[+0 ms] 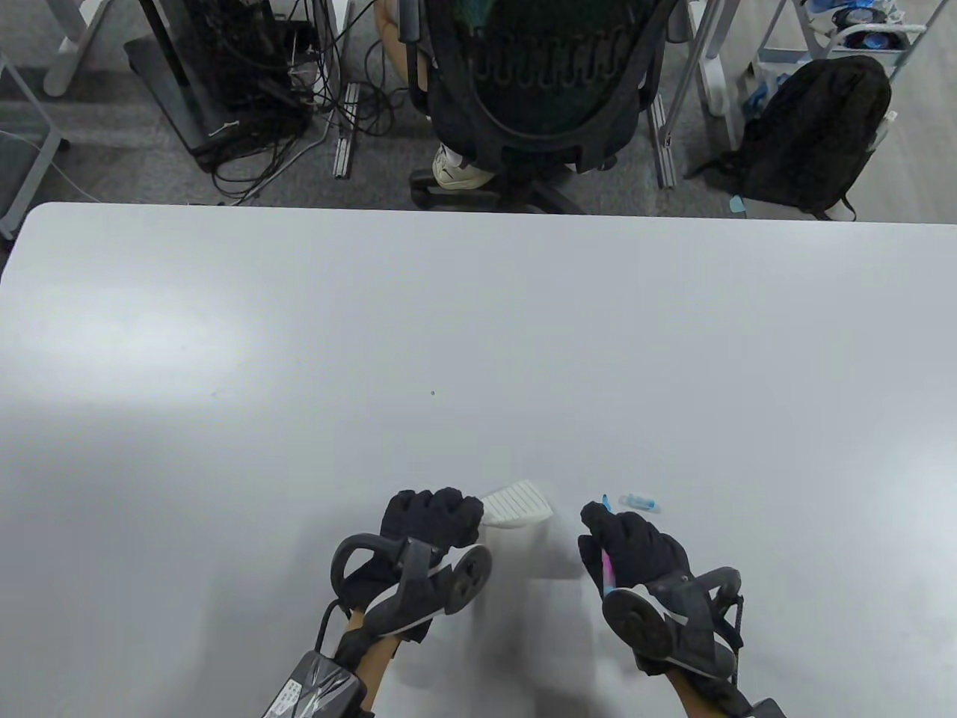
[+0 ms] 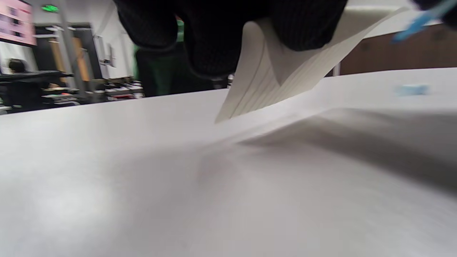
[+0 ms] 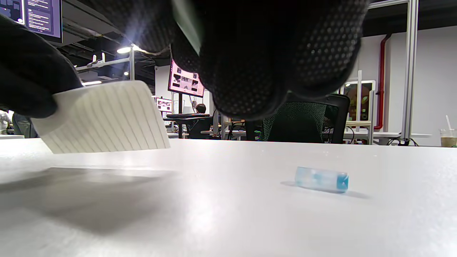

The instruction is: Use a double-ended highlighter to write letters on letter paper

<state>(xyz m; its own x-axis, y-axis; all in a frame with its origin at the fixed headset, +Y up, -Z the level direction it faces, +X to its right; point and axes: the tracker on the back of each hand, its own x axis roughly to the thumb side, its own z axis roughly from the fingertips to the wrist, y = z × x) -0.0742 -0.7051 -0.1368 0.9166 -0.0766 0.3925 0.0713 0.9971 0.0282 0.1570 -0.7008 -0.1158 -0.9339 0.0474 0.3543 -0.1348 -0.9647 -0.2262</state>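
Note:
My left hand (image 1: 432,517) grips a folded sheet of lined letter paper (image 1: 516,507) and holds it lifted off the white table (image 1: 478,336); the sheet's lined face shows in the left wrist view (image 2: 271,82) and in the right wrist view (image 3: 103,117). My right hand (image 1: 624,542) is curled around the double-ended highlighter (image 1: 608,572), whose pink and blue barrel runs back along the palm while its blue tip (image 1: 605,499) pokes out past the fingers. The highlighter's clear blue cap (image 1: 640,501) lies on the table just right of that tip, also in the right wrist view (image 3: 321,179).
A black office chair (image 1: 546,82) stands behind the table's far edge, with a black backpack (image 1: 815,134) on the floor to its right and tangled cables (image 1: 262,97) to its left.

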